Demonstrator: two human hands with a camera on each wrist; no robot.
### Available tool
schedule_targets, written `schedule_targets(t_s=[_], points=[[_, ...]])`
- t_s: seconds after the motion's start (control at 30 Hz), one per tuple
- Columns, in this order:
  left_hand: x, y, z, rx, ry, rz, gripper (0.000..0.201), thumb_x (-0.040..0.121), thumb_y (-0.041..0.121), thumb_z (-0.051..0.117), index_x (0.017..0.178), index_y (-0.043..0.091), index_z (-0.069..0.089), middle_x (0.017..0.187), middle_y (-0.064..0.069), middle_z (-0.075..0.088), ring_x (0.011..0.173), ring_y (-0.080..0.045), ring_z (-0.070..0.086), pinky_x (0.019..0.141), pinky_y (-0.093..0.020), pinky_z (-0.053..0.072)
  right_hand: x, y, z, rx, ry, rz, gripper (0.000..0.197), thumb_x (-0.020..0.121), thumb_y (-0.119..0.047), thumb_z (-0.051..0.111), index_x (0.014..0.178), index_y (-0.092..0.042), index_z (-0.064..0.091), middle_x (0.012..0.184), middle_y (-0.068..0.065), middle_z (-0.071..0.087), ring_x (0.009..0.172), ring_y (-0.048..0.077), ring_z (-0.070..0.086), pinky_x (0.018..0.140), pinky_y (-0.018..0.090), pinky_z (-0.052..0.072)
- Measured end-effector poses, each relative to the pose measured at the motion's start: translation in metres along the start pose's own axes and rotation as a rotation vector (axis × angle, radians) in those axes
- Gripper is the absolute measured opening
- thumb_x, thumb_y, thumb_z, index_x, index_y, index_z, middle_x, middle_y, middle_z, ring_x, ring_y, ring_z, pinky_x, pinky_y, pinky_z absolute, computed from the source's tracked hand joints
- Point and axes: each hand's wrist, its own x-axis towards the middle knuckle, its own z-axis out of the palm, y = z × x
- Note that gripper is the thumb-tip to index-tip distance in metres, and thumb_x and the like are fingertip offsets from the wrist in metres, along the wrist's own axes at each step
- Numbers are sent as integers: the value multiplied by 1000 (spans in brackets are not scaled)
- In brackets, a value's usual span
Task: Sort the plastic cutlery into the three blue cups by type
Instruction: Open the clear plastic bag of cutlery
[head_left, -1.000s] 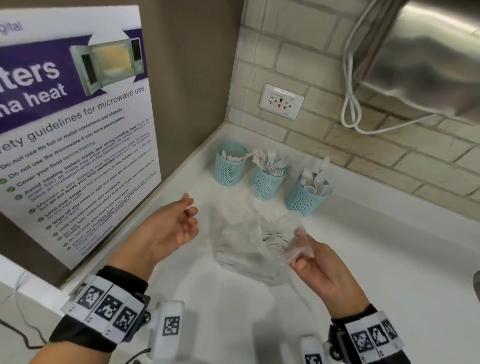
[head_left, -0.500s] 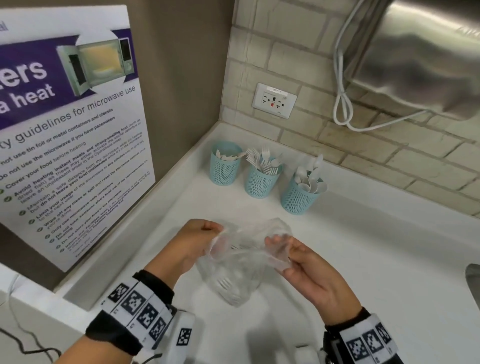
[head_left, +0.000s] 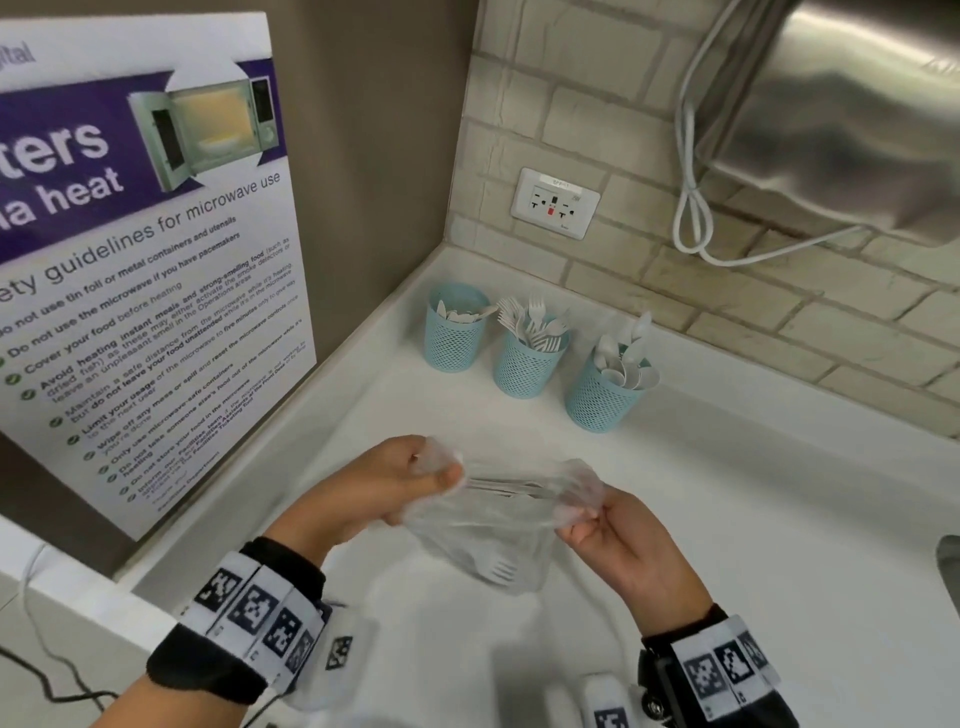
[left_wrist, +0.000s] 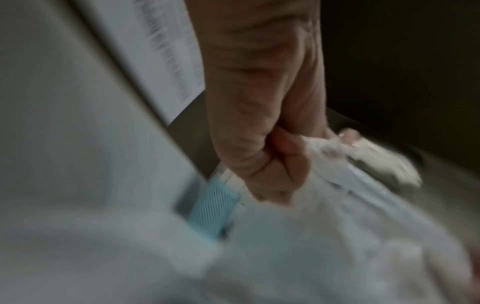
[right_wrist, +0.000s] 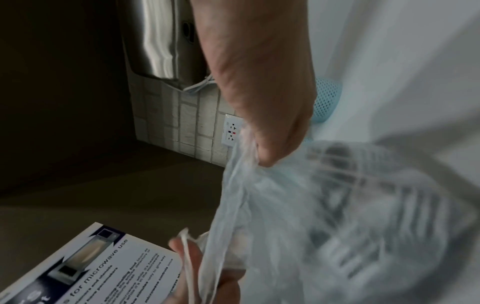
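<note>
clear plastic bag (head_left: 488, 525): held up above the white counter (head_left: 727, 519), stretched between both hands. holds white plastic forks (head_left: 498, 569), tines showing at the low end; more cutlery inside is too blurred to sort by type.

left hand (head_left: 395, 483): fingers curled, pinching the bag's left top edge; the left wrist view shows the fist closed on crumpled plastic.

right hand (head_left: 613, 540): fingers curled, pinching the bag's right top edge; the right wrist view shows plastic gathered under the fingertips.

left cup (head_left: 454, 332): blue mesh, upright, near the counter corner; white pieces barely above the rim, type unclear.

middle cup (head_left: 527, 358): blue mesh, upright, just beside the left cup; holds white forks, tines up.

right cup (head_left: 602, 392): blue mesh, leaning slightly; holds white spoons.

all three cups stand in a row by the tiled wall, well apart from the bag.

microwave poster (head_left: 140, 249): on the left wall.

wall socket (head_left: 555, 202): above the cups.

steel dispenser (head_left: 852, 114): upper right, white cord (head_left: 691, 208) hanging beside it.
</note>
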Motion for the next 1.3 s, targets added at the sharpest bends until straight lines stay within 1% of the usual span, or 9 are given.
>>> schedule_targets(t_s=[0.13,0.33,0.5,0.63,0.77,0.93,1.07,1.17,1.3], points=[[7,-14,-4,674,263,35,29,77,38,74,70,18,53,69,6,50,64,-12,49,52,-18,38,-10,-2,3,-301,46,-10,37,88,-33,66,104,0,63,87,8,64,64,14,56,65,27,53],[10,-5,-12,-390,208,-93,9,92,14,56,90,12,65,86,-7,65,76,-18,62,77,-34,53,-25,4,4,-729,173,4,20,95,-3,52,102,5,68,93,13,75,80,15,73,62,19,55],[9,-6,-13,-932,108,-272,18,86,4,54,70,6,60,65,-7,66,58,-16,67,63,-39,58,-21,3,-2,-455,274,35,35,96,-4,46,67,-13,63,73,5,65,66,17,69,57,33,58],[17,-19,-17,-1091,125,-331,9,75,-1,57,74,9,56,52,0,52,47,-6,45,48,-18,48,-11,5,-7,-170,325,57,9,83,2,54,84,-6,58,67,5,59,42,12,53,45,23,52],[16,-19,-23,-842,176,-318,7,78,22,60,76,17,55,56,4,53,43,-9,44,43,-17,37,-6,7,-14,-531,419,-29,11,97,-22,52,106,-15,52,75,6,62,52,15,58,47,27,51],[12,-9,-25,-436,354,-250,48,57,49,67,98,24,65,105,-3,58,95,-22,56,78,-36,44,-11,7,-14,-1245,535,-317,47,85,-57,57,122,-35,40,126,0,36,108,11,51,96,37,45],[6,0,-14,-313,285,-179,70,41,56,69,103,26,62,111,1,56,104,-19,56,84,-38,45,-9,17,-18,-1557,396,-203,26,87,-39,64,107,-24,56,107,-3,46,88,8,55,79,27,46],[8,-4,-1,-55,233,-182,53,62,50,76,103,23,55,97,-1,64,91,-19,63,83,-35,49,-1,20,-23,-1413,365,-220,21,93,-18,56,74,-15,66,78,2,60,75,18,57,78,34,53],[14,-20,-3,-19,200,-158,21,92,13,58,71,14,60,66,-2,58,58,-12,54,61,-23,44,0,14,-20,-844,283,-128,20,99,-7,47,89,-3,65,87,10,66,80,19,63,73,31,58]])
